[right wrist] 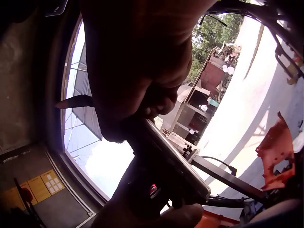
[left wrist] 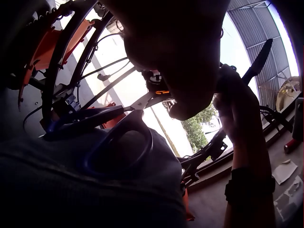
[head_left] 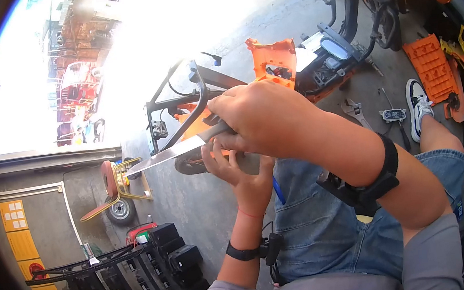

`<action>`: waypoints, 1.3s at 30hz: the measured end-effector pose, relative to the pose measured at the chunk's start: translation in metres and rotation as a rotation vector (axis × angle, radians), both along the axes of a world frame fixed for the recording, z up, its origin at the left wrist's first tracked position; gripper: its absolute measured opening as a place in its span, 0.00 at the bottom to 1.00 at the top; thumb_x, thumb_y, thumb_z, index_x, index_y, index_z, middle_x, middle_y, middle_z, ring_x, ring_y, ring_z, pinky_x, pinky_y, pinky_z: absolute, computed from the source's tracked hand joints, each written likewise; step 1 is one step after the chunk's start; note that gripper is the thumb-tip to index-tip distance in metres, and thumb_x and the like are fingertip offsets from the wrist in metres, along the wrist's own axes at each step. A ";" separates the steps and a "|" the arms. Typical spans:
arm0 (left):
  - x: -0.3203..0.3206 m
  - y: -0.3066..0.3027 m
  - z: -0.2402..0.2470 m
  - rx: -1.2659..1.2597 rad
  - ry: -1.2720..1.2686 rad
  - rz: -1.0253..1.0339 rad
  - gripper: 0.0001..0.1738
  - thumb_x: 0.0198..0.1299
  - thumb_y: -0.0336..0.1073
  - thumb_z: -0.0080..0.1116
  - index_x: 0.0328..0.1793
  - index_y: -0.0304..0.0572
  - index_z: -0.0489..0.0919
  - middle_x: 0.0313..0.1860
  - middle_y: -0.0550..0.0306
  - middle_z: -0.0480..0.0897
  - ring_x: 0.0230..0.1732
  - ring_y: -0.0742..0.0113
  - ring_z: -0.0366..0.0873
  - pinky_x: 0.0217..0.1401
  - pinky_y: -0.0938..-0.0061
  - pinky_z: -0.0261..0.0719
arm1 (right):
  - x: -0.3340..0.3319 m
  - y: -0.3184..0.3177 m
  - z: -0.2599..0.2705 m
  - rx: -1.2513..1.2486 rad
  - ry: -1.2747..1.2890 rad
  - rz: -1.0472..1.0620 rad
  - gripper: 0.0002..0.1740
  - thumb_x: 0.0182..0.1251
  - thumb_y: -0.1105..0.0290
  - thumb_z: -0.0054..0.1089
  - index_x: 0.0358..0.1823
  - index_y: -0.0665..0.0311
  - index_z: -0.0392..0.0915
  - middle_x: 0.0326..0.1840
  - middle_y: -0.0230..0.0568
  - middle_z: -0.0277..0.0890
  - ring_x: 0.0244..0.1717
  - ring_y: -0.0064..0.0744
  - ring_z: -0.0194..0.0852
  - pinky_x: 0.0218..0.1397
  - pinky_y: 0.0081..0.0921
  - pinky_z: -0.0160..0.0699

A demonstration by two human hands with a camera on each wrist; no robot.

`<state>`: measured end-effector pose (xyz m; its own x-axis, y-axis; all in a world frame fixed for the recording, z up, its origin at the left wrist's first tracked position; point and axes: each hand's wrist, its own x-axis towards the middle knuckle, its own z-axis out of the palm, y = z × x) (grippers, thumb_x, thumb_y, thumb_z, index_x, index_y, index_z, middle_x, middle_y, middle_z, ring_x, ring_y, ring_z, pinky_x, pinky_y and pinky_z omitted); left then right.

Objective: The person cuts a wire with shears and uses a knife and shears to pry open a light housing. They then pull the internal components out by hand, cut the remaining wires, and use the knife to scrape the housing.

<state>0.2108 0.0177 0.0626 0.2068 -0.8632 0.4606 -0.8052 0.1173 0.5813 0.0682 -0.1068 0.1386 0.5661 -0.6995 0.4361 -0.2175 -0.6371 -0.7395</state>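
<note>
My right hand (head_left: 265, 112) grips a knife (head_left: 173, 153) by its dark handle, the long blade pointing left in the head view. The blade's dark outline (left wrist: 260, 59) also rises past the right hand (left wrist: 232, 102) in the left wrist view. Just below, my left hand (head_left: 248, 186) is raised with curled fingers. In the right wrist view it holds a dark flat object (right wrist: 166, 164) with a shiny metal rim, close under the right hand (right wrist: 137, 71); its kind is hard to make out. Blue-handled scissors (left wrist: 128, 128) lie on my lap.
Ahead stands a stripped vehicle frame (head_left: 203, 91) with an orange panel (head_left: 274, 63). A wrench (head_left: 354, 111), a small meter unit (head_left: 393, 115) and orange panels (head_left: 432, 68) lie on the floor at right. Black plastic parts (head_left: 138, 276), a wheel (head_left: 120, 212) and a chair (head_left: 111, 187) are at left.
</note>
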 end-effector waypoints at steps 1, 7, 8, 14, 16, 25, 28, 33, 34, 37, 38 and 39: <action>-0.001 0.010 -0.007 0.002 0.004 -0.002 0.49 0.57 0.34 0.75 0.76 0.35 0.51 0.69 0.45 0.60 0.67 0.55 0.69 0.65 0.63 0.75 | 0.000 0.000 -0.003 -0.018 -0.025 -0.029 0.17 0.64 0.59 0.68 0.41 0.68 0.82 0.39 0.51 0.86 0.41 0.51 0.88 0.48 0.42 0.86; -0.021 0.038 -0.014 0.362 0.470 0.070 0.32 0.67 0.38 0.68 0.70 0.29 0.67 0.57 0.48 0.78 0.55 0.61 0.81 0.61 0.66 0.79 | -0.006 0.006 -0.006 0.038 -0.015 -0.111 0.19 0.60 0.62 0.71 0.46 0.70 0.82 0.40 0.51 0.85 0.41 0.51 0.86 0.46 0.40 0.84; -0.022 0.033 -0.010 0.361 0.478 0.079 0.32 0.67 0.38 0.68 0.70 0.29 0.67 0.57 0.48 0.78 0.55 0.61 0.81 0.61 0.66 0.79 | -0.007 0.008 -0.008 0.026 -0.006 -0.159 0.19 0.59 0.62 0.71 0.46 0.70 0.82 0.39 0.51 0.85 0.41 0.51 0.86 0.46 0.40 0.84; -0.019 0.021 -0.014 0.338 0.287 0.065 0.22 0.74 0.33 0.57 0.69 0.26 0.76 0.51 0.38 0.87 0.50 0.55 0.88 0.53 0.67 0.83 | -0.014 0.019 -0.018 0.033 -0.066 -0.292 0.20 0.59 0.63 0.73 0.47 0.70 0.83 0.35 0.51 0.84 0.37 0.50 0.85 0.42 0.38 0.84; -0.021 0.020 -0.014 0.317 0.251 0.067 0.22 0.74 0.32 0.57 0.69 0.26 0.76 0.49 0.38 0.87 0.49 0.53 0.88 0.52 0.67 0.84 | -0.015 0.026 -0.019 0.055 -0.100 -0.342 0.20 0.59 0.64 0.73 0.47 0.70 0.83 0.34 0.51 0.83 0.36 0.48 0.85 0.40 0.37 0.84; -0.026 0.017 0.003 0.319 0.037 0.032 0.20 0.74 0.32 0.56 0.68 0.30 0.78 0.49 0.37 0.86 0.48 0.43 0.87 0.49 0.59 0.85 | -0.009 0.055 -0.025 -0.006 -0.254 -0.577 0.26 0.50 0.72 0.77 0.52 0.71 0.81 0.38 0.50 0.84 0.40 0.49 0.87 0.43 0.38 0.87; -0.026 0.013 0.003 0.344 0.042 0.021 0.18 0.74 0.32 0.56 0.65 0.30 0.79 0.49 0.35 0.86 0.47 0.40 0.86 0.48 0.57 0.84 | -0.013 0.043 -0.022 -0.180 -0.253 -0.505 0.28 0.49 0.72 0.78 0.53 0.71 0.79 0.40 0.50 0.84 0.41 0.49 0.87 0.43 0.38 0.86; -0.031 0.009 0.004 0.282 0.077 -0.013 0.15 0.73 0.32 0.56 0.58 0.28 0.81 0.46 0.35 0.85 0.44 0.39 0.85 0.46 0.55 0.83 | -0.024 0.029 -0.014 -0.277 -0.141 -0.276 0.30 0.46 0.71 0.80 0.53 0.72 0.79 0.41 0.49 0.84 0.39 0.49 0.86 0.43 0.39 0.86; -0.031 0.011 0.003 0.273 0.093 0.002 0.15 0.72 0.32 0.57 0.57 0.26 0.80 0.47 0.35 0.84 0.44 0.40 0.85 0.46 0.56 0.83 | -0.024 0.029 -0.014 -0.279 -0.136 -0.278 0.30 0.46 0.71 0.80 0.53 0.72 0.79 0.41 0.49 0.84 0.39 0.49 0.86 0.43 0.39 0.86; -0.027 0.011 -0.004 0.247 0.118 0.000 0.16 0.71 0.33 0.59 0.56 0.23 0.80 0.49 0.36 0.83 0.43 0.44 0.85 0.46 0.59 0.83 | -0.023 0.027 -0.016 -0.310 -0.129 -0.205 0.31 0.45 0.70 0.81 0.53 0.71 0.79 0.41 0.48 0.84 0.39 0.49 0.86 0.43 0.38 0.86; -0.024 0.012 -0.006 0.224 0.124 -0.016 0.17 0.70 0.33 0.60 0.55 0.21 0.79 0.50 0.36 0.82 0.43 0.46 0.85 0.46 0.60 0.83 | -0.023 0.027 -0.017 -0.317 -0.131 -0.206 0.32 0.44 0.69 0.81 0.53 0.71 0.79 0.41 0.47 0.84 0.39 0.48 0.86 0.42 0.38 0.85; -0.022 0.013 -0.002 0.335 0.236 -0.039 0.23 0.67 0.36 0.65 0.59 0.21 0.76 0.54 0.34 0.79 0.51 0.44 0.82 0.53 0.58 0.80 | -0.023 0.027 -0.017 -0.326 -0.135 -0.208 0.32 0.44 0.69 0.81 0.53 0.71 0.79 0.42 0.47 0.84 0.39 0.48 0.86 0.42 0.38 0.85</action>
